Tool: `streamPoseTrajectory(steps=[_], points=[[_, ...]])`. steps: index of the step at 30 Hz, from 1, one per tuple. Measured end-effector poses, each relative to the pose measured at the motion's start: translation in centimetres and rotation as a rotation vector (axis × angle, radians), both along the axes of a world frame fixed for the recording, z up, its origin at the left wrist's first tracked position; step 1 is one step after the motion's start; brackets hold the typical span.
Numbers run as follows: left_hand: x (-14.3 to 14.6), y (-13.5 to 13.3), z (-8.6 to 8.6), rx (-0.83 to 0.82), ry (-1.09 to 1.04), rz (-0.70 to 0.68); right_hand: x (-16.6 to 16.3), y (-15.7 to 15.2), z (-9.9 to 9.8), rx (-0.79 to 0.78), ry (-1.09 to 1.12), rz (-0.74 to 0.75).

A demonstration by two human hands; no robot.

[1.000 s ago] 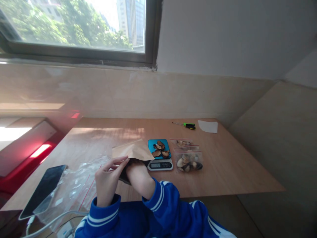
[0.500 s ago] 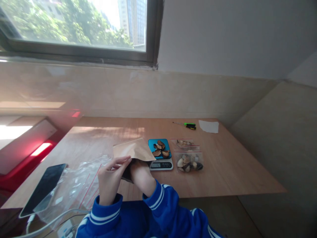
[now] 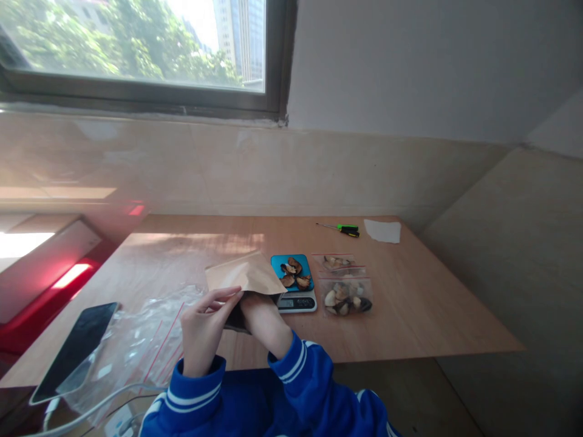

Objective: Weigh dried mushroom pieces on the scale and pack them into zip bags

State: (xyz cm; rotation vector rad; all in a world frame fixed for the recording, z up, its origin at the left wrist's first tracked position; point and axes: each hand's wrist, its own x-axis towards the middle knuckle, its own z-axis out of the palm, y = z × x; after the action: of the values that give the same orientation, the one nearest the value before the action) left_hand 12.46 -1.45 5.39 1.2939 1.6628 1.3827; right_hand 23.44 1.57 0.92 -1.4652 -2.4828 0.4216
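Note:
My left hand (image 3: 207,318) pinches the near edge of a brown paper bag (image 3: 246,273), holding its mouth toward me. Inside that bag are the fingers of my right hand (image 3: 264,321); only its back and wrist show, so what they hold is hidden. Just right of the bag stands a digital kitchen scale (image 3: 296,303) with a blue top. Several brown dried slices (image 3: 296,274), perhaps mushroom, lie on it. Beside the scale are two clear zip bags: a nearer zip bag (image 3: 348,297) with pale and dark pieces, and a farther zip bag (image 3: 337,262) with fewer pieces.
Clear plastic zip bags (image 3: 146,340) lie in a pile at the left, partly over a dark tablet (image 3: 77,346) with a white cable (image 3: 95,403). Farther back are two screwdrivers (image 3: 344,229) and a white piece of paper (image 3: 382,231). A tiled wall borders the table.
My right wrist has shifted slightly right and toward the table's front, its hand still in the paper bag. My left hand keeps its pinch. The view has moved a little.

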Motion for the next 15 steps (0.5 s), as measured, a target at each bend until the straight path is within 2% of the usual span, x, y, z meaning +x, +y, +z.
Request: streamPoseTrajectory(steps=[5, 12, 15], points=[[0.1, 0.0, 0.2, 0.009, 0.001, 0.002, 0.7, 0.1, 0.6, -0.04, 0.035, -0.01], [-0.1, 0.1, 0.4, -0.014, -0.002, 0.004, 2.0, -1.1, 4.0, -0.102, 0.054, -0.033], [-0.2, 0.3, 0.5, -0.018, -0.011, -0.007, 2.0, -1.6, 4.6, -0.095, 0.034, -0.05]])
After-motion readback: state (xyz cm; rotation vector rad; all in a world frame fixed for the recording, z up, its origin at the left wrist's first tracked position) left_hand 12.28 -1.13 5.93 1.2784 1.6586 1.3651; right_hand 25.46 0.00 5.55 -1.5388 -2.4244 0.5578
